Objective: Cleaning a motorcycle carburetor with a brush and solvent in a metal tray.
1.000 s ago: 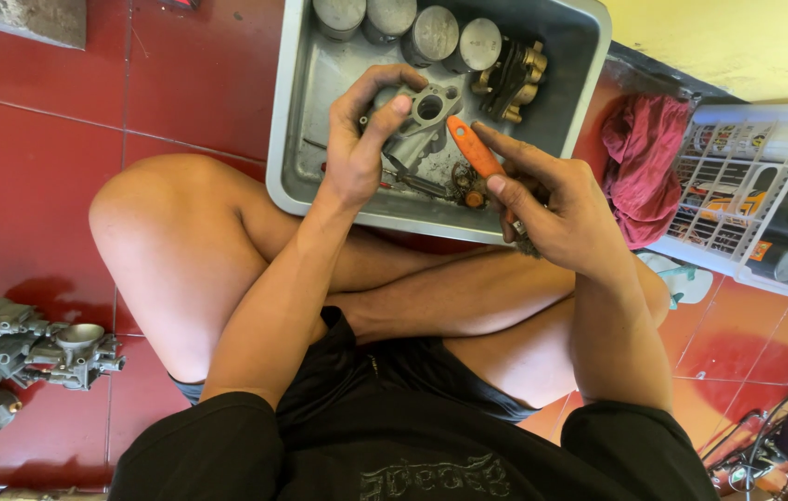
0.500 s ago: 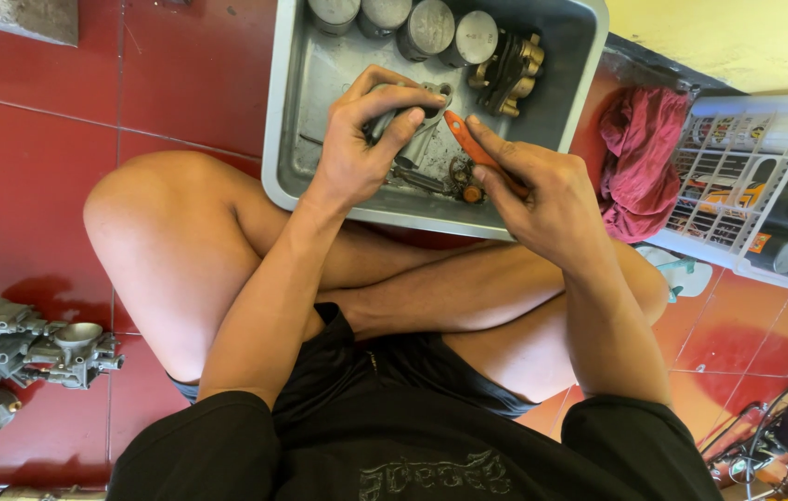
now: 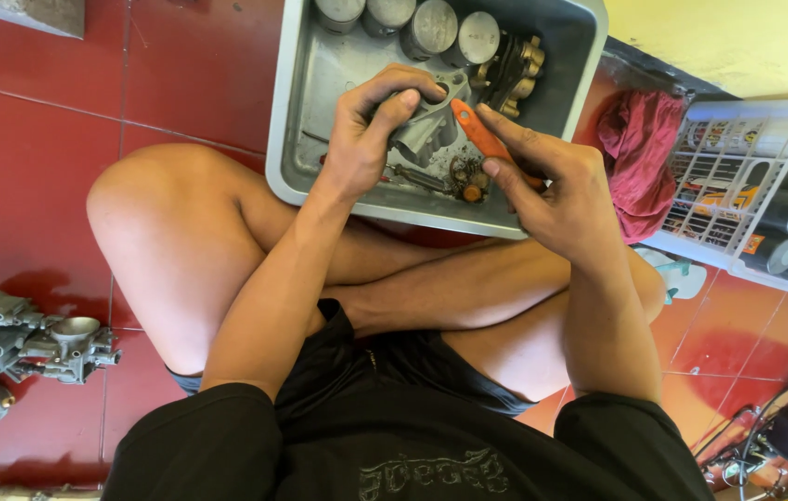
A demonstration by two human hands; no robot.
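Seemingly, a grey metal part (image 3: 424,130) is gripped by the left hand (image 3: 366,139) while an orange-handled tool (image 3: 482,137), pinched by the right hand (image 3: 552,186), is pressed against it; a slip could gouge fingers.

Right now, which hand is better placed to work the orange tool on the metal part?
Right. The right hand already grips the orange tool, tip at the metal part. The left hand is wrapped around that part, holding it over the grey tray, so it likely stays as the steadying hand.
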